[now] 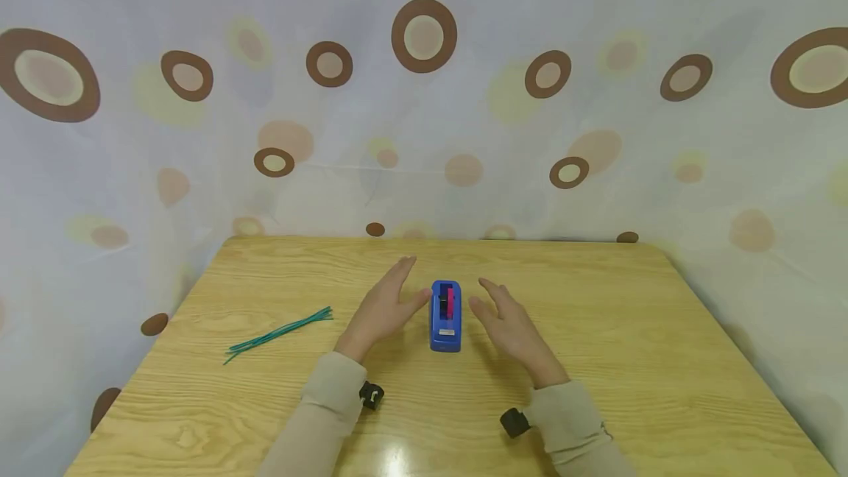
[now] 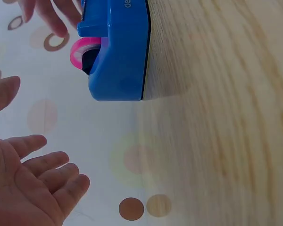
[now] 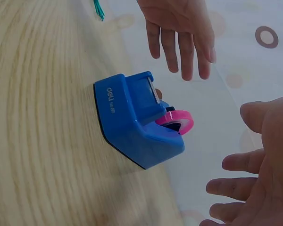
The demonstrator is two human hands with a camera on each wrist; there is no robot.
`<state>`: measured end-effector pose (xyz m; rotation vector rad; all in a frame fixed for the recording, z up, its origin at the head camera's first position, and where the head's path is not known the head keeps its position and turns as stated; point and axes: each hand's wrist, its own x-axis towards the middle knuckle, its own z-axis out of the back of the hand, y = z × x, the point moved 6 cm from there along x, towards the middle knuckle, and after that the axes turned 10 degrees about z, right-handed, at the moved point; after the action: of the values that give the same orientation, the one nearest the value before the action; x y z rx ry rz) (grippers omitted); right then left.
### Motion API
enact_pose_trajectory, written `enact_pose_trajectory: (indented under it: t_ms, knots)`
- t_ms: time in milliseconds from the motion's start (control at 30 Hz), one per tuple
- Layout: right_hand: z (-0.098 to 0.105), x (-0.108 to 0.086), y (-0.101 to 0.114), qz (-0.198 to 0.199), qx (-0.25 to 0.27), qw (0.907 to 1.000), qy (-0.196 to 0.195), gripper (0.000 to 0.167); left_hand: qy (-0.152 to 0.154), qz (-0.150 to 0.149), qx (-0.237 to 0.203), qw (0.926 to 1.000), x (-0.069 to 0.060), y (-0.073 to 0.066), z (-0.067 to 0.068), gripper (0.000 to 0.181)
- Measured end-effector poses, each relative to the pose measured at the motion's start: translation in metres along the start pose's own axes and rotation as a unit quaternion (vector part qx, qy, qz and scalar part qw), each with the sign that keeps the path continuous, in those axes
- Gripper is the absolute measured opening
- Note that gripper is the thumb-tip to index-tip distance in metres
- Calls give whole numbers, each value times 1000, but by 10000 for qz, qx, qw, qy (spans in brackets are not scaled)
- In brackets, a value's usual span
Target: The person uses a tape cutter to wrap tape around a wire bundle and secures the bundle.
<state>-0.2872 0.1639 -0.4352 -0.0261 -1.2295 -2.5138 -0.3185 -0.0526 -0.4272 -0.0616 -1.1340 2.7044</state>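
Note:
A blue tape dispenser (image 1: 446, 337) stands on the wooden table with a pink tape roll (image 3: 183, 121) in it. Its serrated cutter shows in the right wrist view. My left hand (image 1: 383, 309) is held just left of the dispenser, fingers extended and thumb toward it. On the other side my right hand (image 1: 511, 324) hovers with its fingers spread loosely and its palm toward the dispenser. Both palms look bare in the wrist views, where the left hand (image 2: 33, 181) and the right hand (image 3: 254, 174) appear apart from the dispenser.
Several thin teal sticks or ties (image 1: 278, 331) lie in a loose bundle on the table (image 1: 596, 315), left of the left hand. Behind the table hangs a pale curtain (image 1: 371, 109) with brown rings and spots. A small black device sits at each wrist.

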Motion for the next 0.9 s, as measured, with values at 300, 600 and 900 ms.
enact_pose_trajectory:
  t_ms: [300, 600, 900]
  knots:
    - [-7, -1, 4, -96, 16, 9992, -386, 49, 58, -244, -242, 9994, 6, -2, -4, 64]
    - [-14, 1, 4, -165, 81, 9982, -580, 14, 298, -383, -759, 9959, 10, -3, -8, 61]
    - [-28, -2, -2, -538, 597, 9959, -407, 16, 646, -529, -986, 9916, 16, 0, -16, 60]
